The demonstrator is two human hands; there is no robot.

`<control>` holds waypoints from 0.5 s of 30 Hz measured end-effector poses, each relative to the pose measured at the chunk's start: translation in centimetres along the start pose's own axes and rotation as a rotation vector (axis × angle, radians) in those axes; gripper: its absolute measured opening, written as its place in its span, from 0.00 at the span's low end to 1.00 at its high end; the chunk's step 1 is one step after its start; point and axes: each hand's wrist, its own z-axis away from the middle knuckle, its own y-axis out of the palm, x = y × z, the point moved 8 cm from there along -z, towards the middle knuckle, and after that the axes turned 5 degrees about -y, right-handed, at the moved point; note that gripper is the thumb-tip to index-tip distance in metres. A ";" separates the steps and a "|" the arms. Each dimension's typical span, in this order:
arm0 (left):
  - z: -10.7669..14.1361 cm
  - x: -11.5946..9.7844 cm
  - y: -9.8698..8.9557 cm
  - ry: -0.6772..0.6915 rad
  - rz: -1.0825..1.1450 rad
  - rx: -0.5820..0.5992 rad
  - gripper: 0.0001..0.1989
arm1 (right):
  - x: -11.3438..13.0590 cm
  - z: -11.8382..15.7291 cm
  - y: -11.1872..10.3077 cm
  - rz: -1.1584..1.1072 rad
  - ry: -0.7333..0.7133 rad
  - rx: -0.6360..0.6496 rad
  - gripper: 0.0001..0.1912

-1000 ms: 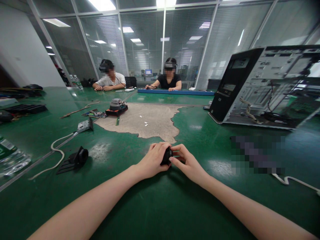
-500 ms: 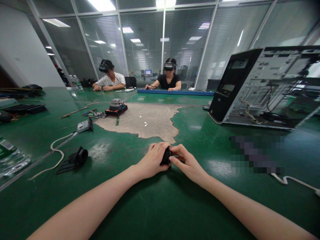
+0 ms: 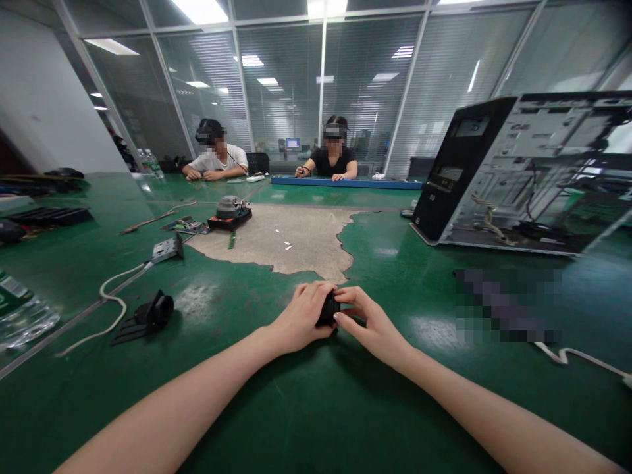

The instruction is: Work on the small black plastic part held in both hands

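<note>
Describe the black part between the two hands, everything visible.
The black part is small and dark all over, perhaps plastic by its look. The left hand wraps its left side and top, hiding much of it; the right hand has its thumb and fingertips at its right edge. It sits just above or on the green table; which, I can't tell. Finer details and full shape aren't readable.

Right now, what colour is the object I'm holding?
The object is black, clearest in the head view.

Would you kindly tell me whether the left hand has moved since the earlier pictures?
No, the left hand shows no visible shift in any direction relative to the beige patch on the green table.
</note>
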 end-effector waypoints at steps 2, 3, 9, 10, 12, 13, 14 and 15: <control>0.0 0.0 0.0 0.000 0.001 -0.002 0.27 | -0.1 0.0 0.0 0.000 -0.002 -0.009 0.08; 0.0 0.0 0.0 0.000 0.000 -0.002 0.27 | -0.1 0.0 0.0 0.000 0.001 -0.011 0.08; -0.1 0.1 0.0 -0.002 -0.007 0.001 0.27 | -0.7 -0.1 0.1 0.009 0.068 0.007 0.14; -0.1 0.1 0.0 -0.002 -0.007 0.002 0.27 | -0.8 -0.1 0.1 0.008 0.078 0.014 0.14; -0.1 0.1 0.1 0.000 -0.006 0.006 0.28 | -0.7 0.0 0.3 -0.001 0.084 0.033 0.14; -0.1 0.1 0.1 0.002 -0.006 0.009 0.28 | -0.7 0.0 0.3 -0.010 0.078 0.041 0.14; -0.1 0.1 0.1 0.003 -0.008 0.011 0.28 | -0.6 0.0 0.4 -0.021 0.069 0.048 0.13; -0.1 0.0 0.1 0.004 -0.010 0.011 0.28 | -0.5 0.0 0.4 -0.032 0.057 0.050 0.13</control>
